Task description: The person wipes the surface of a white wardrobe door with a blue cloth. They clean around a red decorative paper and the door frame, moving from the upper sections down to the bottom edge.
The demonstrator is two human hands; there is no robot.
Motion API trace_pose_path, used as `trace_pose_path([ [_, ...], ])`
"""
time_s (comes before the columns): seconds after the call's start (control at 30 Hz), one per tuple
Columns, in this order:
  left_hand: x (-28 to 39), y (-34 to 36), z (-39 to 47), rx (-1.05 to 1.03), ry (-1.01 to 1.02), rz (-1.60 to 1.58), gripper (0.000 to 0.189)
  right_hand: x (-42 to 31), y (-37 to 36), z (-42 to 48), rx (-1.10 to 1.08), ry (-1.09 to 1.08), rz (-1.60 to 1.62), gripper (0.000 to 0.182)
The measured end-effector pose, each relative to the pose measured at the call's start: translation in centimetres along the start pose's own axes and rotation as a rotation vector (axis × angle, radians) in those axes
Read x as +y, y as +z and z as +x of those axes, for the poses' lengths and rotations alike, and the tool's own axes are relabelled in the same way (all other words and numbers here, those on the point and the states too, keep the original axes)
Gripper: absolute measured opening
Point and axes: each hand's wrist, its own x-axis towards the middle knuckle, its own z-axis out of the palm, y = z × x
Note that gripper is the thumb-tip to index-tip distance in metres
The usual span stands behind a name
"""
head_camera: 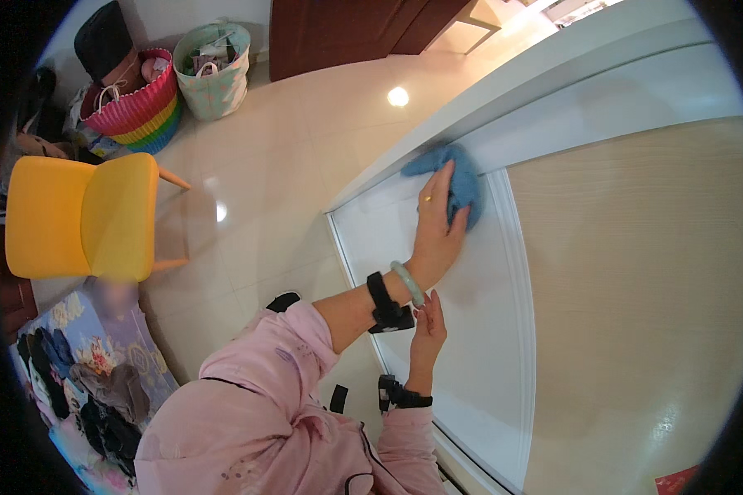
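Observation:
My left hand [439, 229] presses a blue cloth [464, 179] against a white panel [470, 322], close to the corner where it meets a raised white edge [402, 145]. A gold ring is on one finger, and a pale green bangle [407, 283] and a black strap [384, 303] are around that wrist. Below it, my right hand [430, 334] is raised, its fingertips by the bangle; whether they grip it I cannot tell. A second black strap [402, 393] circles the right wrist. Beyond a ridged white strip [517, 297] lies a pale wood-grain surface [631, 278].
A yellow chair [117, 216] stands at left on the tiled floor [272, 167]. Behind it are a rainbow-striped basket [145, 114] and a pale green fabric basket [217, 93], both filled. Clothes [111, 396] lie on a floral cloth [93, 322]. A dark red door [340, 31] is at the top.

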Motion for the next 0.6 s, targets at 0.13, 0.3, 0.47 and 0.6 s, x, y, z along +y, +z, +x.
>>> trace_pose_path([
  [0.13,1.8,1.5,2.8,-0.039,0.201,0.075,0.066,-0.4,0.1,-0.7,0.036,-0.055,-0.082,0.043],
  [0.3,-1.7,2.0,2.3,-0.083,0.224,0.190,0.066,-0.8,0.0,-1.4,0.049,-0.002,-0.013,0.041],
  [0.47,-7.6,0.9,0.1,-0.056,0.143,0.219,0.066,0.6,-0.3,-2.0,0.051,0.011,-0.014,0.040],
  [0.6,-14.4,0.3,-1.9,0.033,0.066,0.265,0.064,2.7,-0.4,-2.3,0.069,0.040,0.005,0.040],
])
